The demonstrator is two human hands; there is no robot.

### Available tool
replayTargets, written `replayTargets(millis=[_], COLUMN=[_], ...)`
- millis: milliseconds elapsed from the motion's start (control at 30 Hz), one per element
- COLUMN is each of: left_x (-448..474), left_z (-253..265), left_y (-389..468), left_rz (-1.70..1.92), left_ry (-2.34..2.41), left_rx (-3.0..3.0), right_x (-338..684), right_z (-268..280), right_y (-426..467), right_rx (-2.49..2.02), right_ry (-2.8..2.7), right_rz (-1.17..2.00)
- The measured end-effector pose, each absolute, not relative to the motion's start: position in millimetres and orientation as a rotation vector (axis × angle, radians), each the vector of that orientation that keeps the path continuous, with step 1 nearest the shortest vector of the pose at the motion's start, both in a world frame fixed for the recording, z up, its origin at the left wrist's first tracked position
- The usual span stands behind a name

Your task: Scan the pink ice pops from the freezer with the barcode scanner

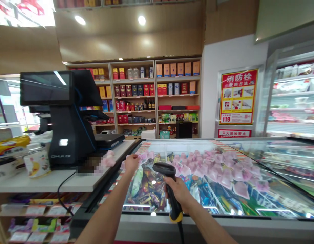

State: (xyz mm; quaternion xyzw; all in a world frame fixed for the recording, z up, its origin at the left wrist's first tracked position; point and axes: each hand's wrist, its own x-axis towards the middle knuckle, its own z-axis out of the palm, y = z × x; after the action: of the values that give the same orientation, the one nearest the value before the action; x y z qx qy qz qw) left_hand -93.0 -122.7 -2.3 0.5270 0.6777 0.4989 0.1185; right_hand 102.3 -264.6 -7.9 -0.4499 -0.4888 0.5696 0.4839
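My right hand (177,190) is wrapped around the handle of a black-and-yellow barcode scanner (175,205). The scanner's head points left over the freezer's glass top, and its cable hangs down. My left hand (132,162) reaches forward to the glass near its left edge, fingers closed on a small pink translucent package (143,158) with a barcode label. Many similar pink packages (220,166) lie spread over the right half of the glass. Wrapped frozen goods (151,189) show through the glass beneath.
To the left, a black checkout terminal (72,135) stands on a white counter (70,184), beside a printed pouch (37,162). More pink packages (109,159) sit at the counter's edge. Shelves of boxed bottles (133,89) line the back wall. A refrigerated display (294,95) stands at right.
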Motion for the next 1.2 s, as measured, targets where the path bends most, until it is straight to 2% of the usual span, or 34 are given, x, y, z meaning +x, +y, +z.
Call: replayTargets(millis=[300, 600, 967, 1067, 1200], left_x=[-70, -35, 39, 32, -24], left_z=[4, -31, -57, -54, -44], left_y=[-122, -105, -79, -76, -75], left_rz=[1.184, 1.097, 1.046, 1.091, 1.241], left_ry=[2.063, 2.203, 1.974, 1.914, 2.012], left_rx=[1.625, 1.625, 1.855, 1.917, 1.851], right_x=[124, 167, 173, 168, 162], right_z=[-9, -5, -15, -15, -13], right_y=[-261, -238, -221, -217, -215], right_rx=[-1.063, -1.113, -1.070, -1.053, -1.054], right_ry=[-1.176, -1.090, -1.023, -1.028, -1.064], right_rz=[1.317, 1.185, 1.242, 1.267, 1.292])
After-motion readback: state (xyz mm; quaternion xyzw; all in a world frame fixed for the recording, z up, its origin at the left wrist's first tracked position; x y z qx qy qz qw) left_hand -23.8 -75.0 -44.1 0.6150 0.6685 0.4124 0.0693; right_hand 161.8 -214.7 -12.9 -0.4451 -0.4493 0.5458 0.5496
